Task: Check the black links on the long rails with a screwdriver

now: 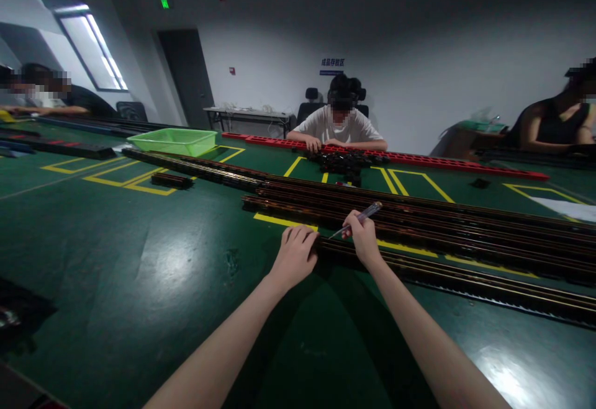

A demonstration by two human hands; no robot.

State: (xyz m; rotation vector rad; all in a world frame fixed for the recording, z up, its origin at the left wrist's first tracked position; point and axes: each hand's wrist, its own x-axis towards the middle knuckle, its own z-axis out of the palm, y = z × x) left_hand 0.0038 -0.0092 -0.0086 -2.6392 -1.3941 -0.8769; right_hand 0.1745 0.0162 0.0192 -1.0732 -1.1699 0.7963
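Observation:
A long dark rail (465,282) with gold-brown lines along it lies near me on the green table (177,310). At its left end my left hand (294,255) is curled, fingers bent over the end and touching it. My right hand (364,241) grips a screwdriver (370,211) with a clear purplish handle. The handle tilts up to the right, and the thin shaft points down left to the rail, close to my left fingers. Whether the tip touches the rail is too small to tell.
Several similar dark rails (419,216) lie just beyond. A green basket (174,142), a short dark piece (171,180) and a red slotted strip (465,164) are farther back. Across the table, a person (342,126) handles a pile of black parts (342,162). Yellow tape marks the tabletop.

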